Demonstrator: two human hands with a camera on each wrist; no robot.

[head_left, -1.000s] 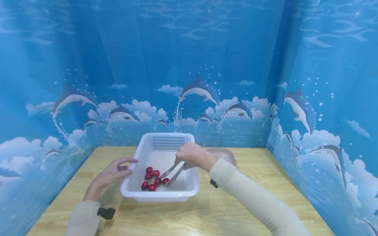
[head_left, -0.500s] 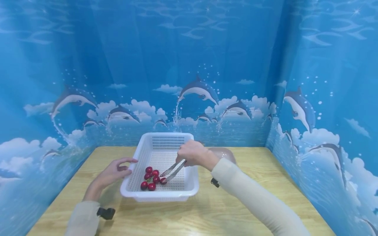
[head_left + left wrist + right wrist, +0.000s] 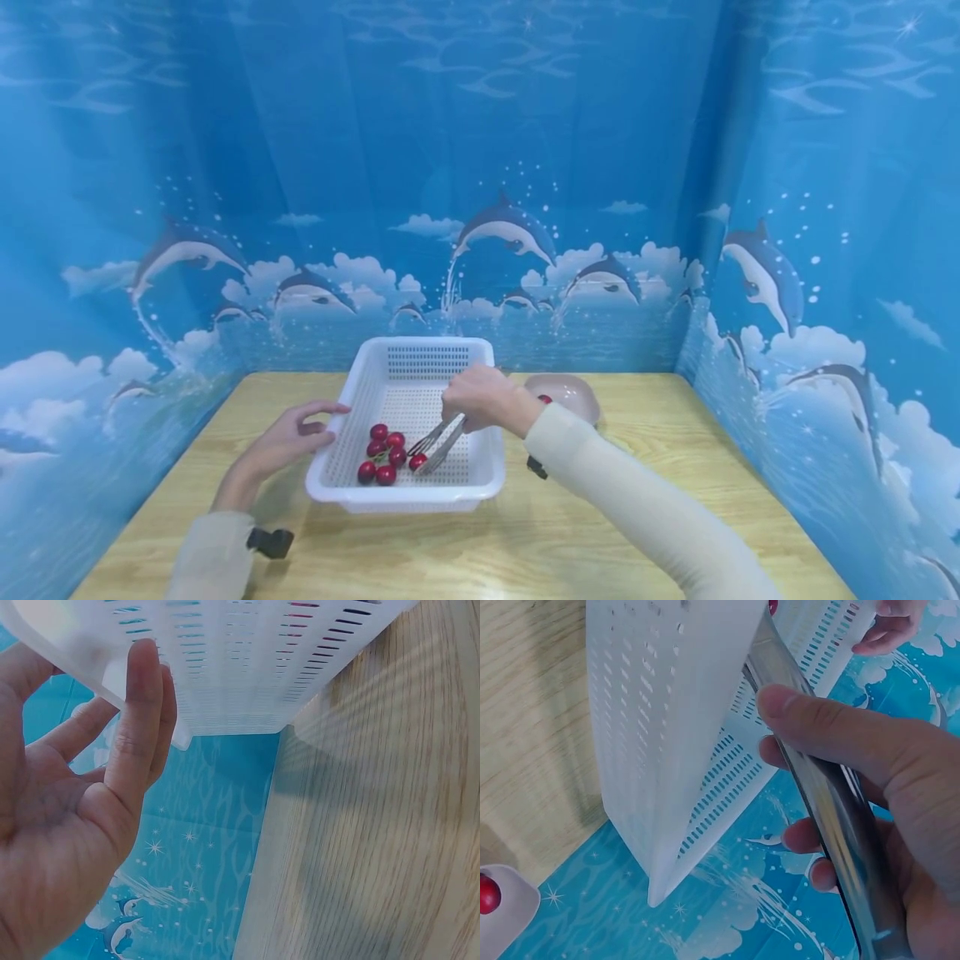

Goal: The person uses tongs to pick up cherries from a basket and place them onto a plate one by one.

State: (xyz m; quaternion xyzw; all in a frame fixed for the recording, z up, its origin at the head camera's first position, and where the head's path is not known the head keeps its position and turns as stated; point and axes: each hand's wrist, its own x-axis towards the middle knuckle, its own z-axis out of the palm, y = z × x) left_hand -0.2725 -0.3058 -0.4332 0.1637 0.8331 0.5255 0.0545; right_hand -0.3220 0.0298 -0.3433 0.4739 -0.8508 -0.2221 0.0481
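My head view faces forward and down; nearer, both wrist views share the basket (image 3: 405,494), top of frame.

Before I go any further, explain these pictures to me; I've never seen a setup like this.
There is no machine here, just a person's two bare hands. The wide picture comes from a camera worn on the head, looking forward and down. The other two come from cameras worn on the wrists: one shows the left hand close up, the other mainly the right hand.

On the wooden table stand a white basket with many small holes and, to its right, a pale pink bowl. Red cherries lie in the basket, and one shows in the bowl. The left hand holds the basket's left rim. The right hand grips metal tongs, whose tips are down beside a cherry; I can't tell whether they pinch it.
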